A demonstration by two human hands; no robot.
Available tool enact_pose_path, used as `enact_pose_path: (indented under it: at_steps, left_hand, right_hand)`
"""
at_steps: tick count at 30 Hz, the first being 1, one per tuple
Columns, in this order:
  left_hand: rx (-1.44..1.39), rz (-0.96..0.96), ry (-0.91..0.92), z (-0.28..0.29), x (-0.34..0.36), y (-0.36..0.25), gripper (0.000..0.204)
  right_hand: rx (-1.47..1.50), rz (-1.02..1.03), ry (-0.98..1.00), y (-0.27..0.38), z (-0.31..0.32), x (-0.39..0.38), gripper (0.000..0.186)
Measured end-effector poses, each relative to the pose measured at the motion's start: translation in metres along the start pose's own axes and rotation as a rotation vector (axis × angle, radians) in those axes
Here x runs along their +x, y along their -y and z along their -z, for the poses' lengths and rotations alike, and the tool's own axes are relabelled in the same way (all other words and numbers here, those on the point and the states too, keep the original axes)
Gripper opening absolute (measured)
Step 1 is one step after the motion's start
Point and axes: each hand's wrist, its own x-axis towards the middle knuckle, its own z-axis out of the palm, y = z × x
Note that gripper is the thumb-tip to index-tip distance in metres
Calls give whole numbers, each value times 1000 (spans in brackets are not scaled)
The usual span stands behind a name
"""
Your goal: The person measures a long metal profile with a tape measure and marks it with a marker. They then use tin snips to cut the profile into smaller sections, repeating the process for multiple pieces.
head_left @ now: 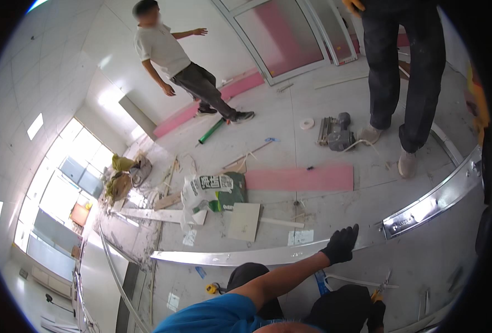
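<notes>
— Left hand [341, 245]?
— Black glove, laid on the curved metal strip [240, 257] that lies across the floor [423, 261]; whether the fingers close on its edge, I cannot tell.
— Right hand [376, 316]?
— Gloved, low by the knee (half hidden), grip not discernible; snips [383, 283] lie just beside it.
— Surroundings?
— Pink board [301, 178] and a torn sack [210, 191] beyond the strip; two people stand well apart

Under the fingers [350, 233] of the hand in a matt black knit cloth glove [340, 245] runs a long curved metal rail [290, 253], bright and glossy, mirror-smooth. Beyond the fingers lies a matt pink foam board [301, 178] on a dull, dusty grey floor [334, 205]. Left of it slumps a crinkled, slightly shiny plastic sack [207, 191].
</notes>
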Motion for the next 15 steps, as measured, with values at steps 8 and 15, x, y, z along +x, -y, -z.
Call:
enact_pose_path:
  at_steps: [8,15]
  left_hand:
    - [-145,-114,168,6,5,23,86]
    - [-375,-219,417,47,2,31,93]
  right_hand:
    - [58,-10,4,4,-25,-5,20]
    - [97,-4,10,4,-28,-27,23]
